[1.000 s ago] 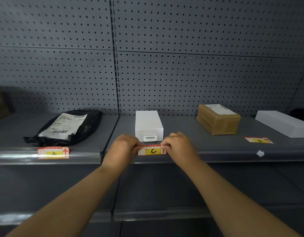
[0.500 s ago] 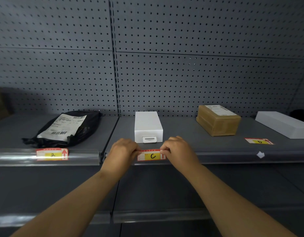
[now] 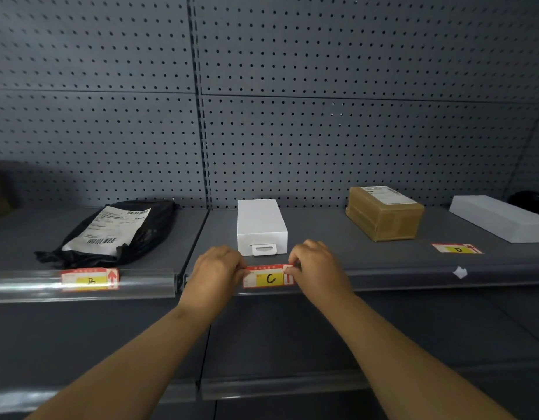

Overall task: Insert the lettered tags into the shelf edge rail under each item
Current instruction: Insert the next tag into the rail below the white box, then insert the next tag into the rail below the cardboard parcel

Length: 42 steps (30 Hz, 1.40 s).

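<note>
Tag C (image 3: 269, 276) lowered against shelf edge rail (image 3: 413, 278) since prior frames; left hand (image 3: 213, 268), right hand (image 3: 318, 268) pinch its ends. Seating judged nearly done; tag D (image 3: 457, 248) pending.

Left hand (image 3: 215, 269), right hand (image 3: 318, 266), fingers curled inward

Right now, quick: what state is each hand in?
Left hand: pinching the left end of the C tag.
Right hand: pinching its right end.
</note>
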{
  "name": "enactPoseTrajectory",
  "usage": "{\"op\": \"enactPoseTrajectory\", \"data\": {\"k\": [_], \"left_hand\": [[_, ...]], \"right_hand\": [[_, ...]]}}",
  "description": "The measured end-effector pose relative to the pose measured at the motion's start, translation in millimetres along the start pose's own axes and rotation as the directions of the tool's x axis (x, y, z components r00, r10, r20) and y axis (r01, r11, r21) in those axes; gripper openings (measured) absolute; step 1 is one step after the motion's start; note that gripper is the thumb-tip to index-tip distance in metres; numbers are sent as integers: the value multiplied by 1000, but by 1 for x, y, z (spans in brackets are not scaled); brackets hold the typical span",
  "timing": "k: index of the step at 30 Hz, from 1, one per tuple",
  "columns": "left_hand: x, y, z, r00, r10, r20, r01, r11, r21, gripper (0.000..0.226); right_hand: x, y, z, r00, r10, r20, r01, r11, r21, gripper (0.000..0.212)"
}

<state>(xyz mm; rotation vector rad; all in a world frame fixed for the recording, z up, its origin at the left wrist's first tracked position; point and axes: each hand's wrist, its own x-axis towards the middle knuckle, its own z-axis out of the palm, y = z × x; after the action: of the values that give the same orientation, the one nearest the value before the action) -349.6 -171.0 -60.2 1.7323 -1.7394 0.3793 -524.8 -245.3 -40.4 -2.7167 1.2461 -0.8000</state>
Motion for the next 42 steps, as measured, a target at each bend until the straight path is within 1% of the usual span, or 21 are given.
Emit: {"op": "enactPoseTrajectory", "data": {"k": [3,5,8,10,16,20,23,28,30,33,37,40,42], "left_hand": [[0,2,-1,999,7,-32,-7,1000,0,12],[2,8,-2,997,37,-62,-36,999,13,15],[12,24,-2,994,77,-83,-73,996,47,29],[23,35,-2,991,89,-98,-85,995,42,33],[55,72,20,983,140,-119,-136,990,38,34],[74,105,47,981,164,-105,-161,986,30,35],[91,136,69,981,165,-99,-162,986,38,34],[119,198,109,988,122,-92,-119,992,36,34],[124,221,125,992,99,-82,-96,995,38,32],[129,247,145,995,55,-80,-50,997,57,31],[129,268,165,998,-18,-63,23,997,76,32],[127,274,170,998,-40,-51,44,995,93,33],[127,275,170,998,-53,-46,58,992,113,33]], "right_hand": [[-1,1,-2,997,2,-73,0,1000,25,14],[-1,2,-6,991,5,-130,4,998,68,14],[0,6,-15,980,16,-199,6,994,112,17],[1,12,-24,972,32,-235,-1,992,128,21],[2,59,-59,965,95,-244,-68,991,119,28],[1,111,-79,952,165,-259,-139,983,118,28],[-2,156,-95,951,186,-247,-166,981,100,29],[-6,245,-121,960,232,-155,-223,972,71,31],[-9,277,-128,962,260,-86,-256,965,50,33],[-11,316,-134,955,290,60,-291,956,14,41],[-9,347,-133,922,289,259,-285,957,-54,50],[-5,357,-129,902,262,345,-253,965,-70,52],[-1,360,-128,896,241,374,-236,970,-59,53]]}}
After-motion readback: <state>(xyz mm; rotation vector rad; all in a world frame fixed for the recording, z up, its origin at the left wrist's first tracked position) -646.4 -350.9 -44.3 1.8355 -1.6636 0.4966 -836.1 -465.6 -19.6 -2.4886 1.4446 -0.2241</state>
